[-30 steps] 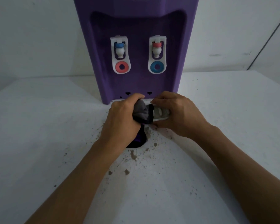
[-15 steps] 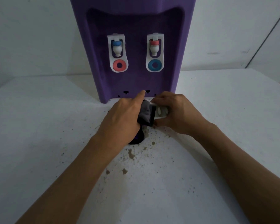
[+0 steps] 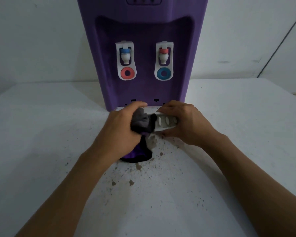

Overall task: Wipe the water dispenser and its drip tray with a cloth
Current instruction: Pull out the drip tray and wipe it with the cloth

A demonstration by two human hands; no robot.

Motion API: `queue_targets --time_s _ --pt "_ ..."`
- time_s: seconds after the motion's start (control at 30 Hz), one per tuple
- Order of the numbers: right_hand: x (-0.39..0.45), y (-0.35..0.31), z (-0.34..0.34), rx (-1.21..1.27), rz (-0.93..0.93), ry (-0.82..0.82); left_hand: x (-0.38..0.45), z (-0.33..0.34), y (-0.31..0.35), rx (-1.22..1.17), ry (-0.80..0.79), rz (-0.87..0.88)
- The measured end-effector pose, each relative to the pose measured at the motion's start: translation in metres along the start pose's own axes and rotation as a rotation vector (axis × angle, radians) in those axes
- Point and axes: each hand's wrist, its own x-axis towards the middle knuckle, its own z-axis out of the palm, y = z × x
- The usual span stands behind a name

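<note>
At the near foot of the water dispenser (image 3: 142, 40), the drip tray (image 3: 165, 123) lies long axis left-right on the counter (image 3: 41, 134). Right hand (image 3: 186, 124) grips its right end — left hand (image 3: 120, 130), fingers curled round the cloth (image 3: 141, 121), presses its left end, so wiping runs rightward.

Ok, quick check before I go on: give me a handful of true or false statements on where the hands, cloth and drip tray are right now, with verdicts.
1. The left hand grips the cloth. True.
2. The right hand rests flat on the table, away from the tray. False: it holds the right end of the white drip tray.
3. The cloth lies against the left part of the slotted tray. True.
4. The water dispenser is green. False: it is purple.
5. The tap with the blue cap is on the left as seen, the tap with the red cap on the right. True.
6. The table in front of the tray is spotless. False: brown specks are scattered there.
</note>
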Motion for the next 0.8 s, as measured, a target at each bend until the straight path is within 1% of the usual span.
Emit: queue_targets --time_s 0.07,0.13,0.2,0.23,0.3,0.37,0.43,0.5,0.63,0.73,0.8 --pt "0.0 0.0 0.0 0.01 0.003 0.006 -0.002 -0.007 -0.011 -0.121 0.075 -0.034" --pt "-0.001 0.0 0.001 0.01 0.002 0.013 -0.001 -0.013 -0.019 -0.274 0.209 -0.091" --pt "-0.001 0.0 0.002 0.001 0.002 0.016 0.003 -0.017 -0.025 -0.513 0.341 -0.22" --pt "-0.001 0.0 0.002 -0.001 0.003 0.017 0.005 -0.019 -0.026 -0.656 0.38 -0.296" --pt "-0.001 0.0 0.002 -0.005 0.006 0.02 0.009 -0.019 -0.026 -0.869 0.399 -0.406" --pt "-0.001 0.0 0.002 -0.016 -0.001 0.021 0.01 -0.016 -0.023 -0.944 0.38 -0.458" --pt "-0.002 0.0 0.002 -0.028 -0.013 0.024 0.009 -0.01 -0.018 -0.94 0.35 -0.47" --pt "-0.002 0.001 0.003 -0.027 -0.02 0.03 0.007 -0.002 -0.011 -0.872 0.294 -0.441" --pt "-0.002 0.003 0.005 -0.018 -0.024 0.022 0.003 0.02 0.003 -0.585 0.212 -0.379" --pt "-0.002 0.003 0.007 -0.017 -0.021 0.022 0.003 0.034 0.01 -0.373 0.213 -0.214" --pt "-0.001 0.003 0.008 -0.013 -0.024 0.022 0.004 0.036 0.014 -0.278 0.224 -0.136"
